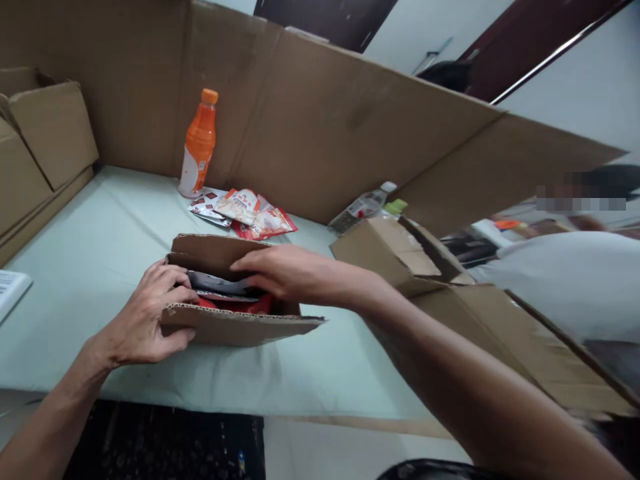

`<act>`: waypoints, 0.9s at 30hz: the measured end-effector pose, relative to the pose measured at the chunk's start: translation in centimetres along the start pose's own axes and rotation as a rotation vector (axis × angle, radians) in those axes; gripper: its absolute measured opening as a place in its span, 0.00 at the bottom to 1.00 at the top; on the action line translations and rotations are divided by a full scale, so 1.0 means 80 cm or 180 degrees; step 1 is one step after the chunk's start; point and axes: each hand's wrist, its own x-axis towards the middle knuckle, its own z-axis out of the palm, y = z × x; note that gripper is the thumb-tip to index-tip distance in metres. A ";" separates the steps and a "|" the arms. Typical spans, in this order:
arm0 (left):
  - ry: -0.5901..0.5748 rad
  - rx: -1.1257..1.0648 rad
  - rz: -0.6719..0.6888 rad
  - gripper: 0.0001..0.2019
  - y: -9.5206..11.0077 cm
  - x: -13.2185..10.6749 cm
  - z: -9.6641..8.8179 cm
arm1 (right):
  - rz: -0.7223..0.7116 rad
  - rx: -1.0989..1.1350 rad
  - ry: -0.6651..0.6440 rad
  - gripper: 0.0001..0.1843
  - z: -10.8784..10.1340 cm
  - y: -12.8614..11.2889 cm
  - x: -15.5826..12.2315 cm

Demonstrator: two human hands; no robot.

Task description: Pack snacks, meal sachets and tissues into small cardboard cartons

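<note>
A small open cardboard box [240, 327] stands on the pale green cloth in front of me, its flaps raised. My left hand [150, 313] grips the box's left end, with the thumb on the near outer side and the fingers curled over the rim. My right hand [280, 270] reaches into the box from the right. Its fingers are closed on the right end of a silver-grey packet [220, 285], and the fingertips are partly hidden. Beneath that packet lies a red packet [240, 306] inside the box.
Behind the box lie several snack packets [257, 212] beside an orange drink bottle [200, 143]. Clear bottles [363, 208] lean near the back panel [350, 107]. Larger cardboard boxes stand left [55, 133] and right [480, 320]. Another person in a white shirt [565, 287] is at right.
</note>
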 end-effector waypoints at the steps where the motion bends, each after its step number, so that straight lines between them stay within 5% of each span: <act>1: -0.0024 0.0007 -0.0002 0.13 0.000 0.000 -0.001 | 0.0045 0.0178 0.0355 0.13 -0.006 0.007 -0.018; 4: -0.0051 0.0009 -0.0022 0.13 -0.001 0.001 -0.002 | 0.0221 0.0577 0.0846 0.15 -0.012 0.024 -0.065; 10: 0.0294 0.0068 -0.0023 0.15 0.000 -0.002 0.003 | 0.0045 0.1309 -0.0154 0.17 0.017 0.036 -0.072; 14: 0.0843 0.0210 -0.0025 0.14 0.007 -0.006 0.007 | -0.0061 0.1789 -0.0271 0.18 0.025 0.047 -0.062; 22: 0.0805 0.0392 -0.0631 0.15 0.021 -0.007 0.011 | 0.0169 0.2689 0.1129 0.12 0.076 0.064 -0.075; 25: 0.1000 0.0503 -0.0730 0.23 0.024 -0.005 0.012 | 0.0212 0.2662 0.1217 0.14 0.078 0.063 -0.081; 27: 0.1100 0.0612 -0.0730 0.32 0.025 -0.001 0.014 | 0.0400 0.2372 0.1691 0.15 0.068 0.060 -0.083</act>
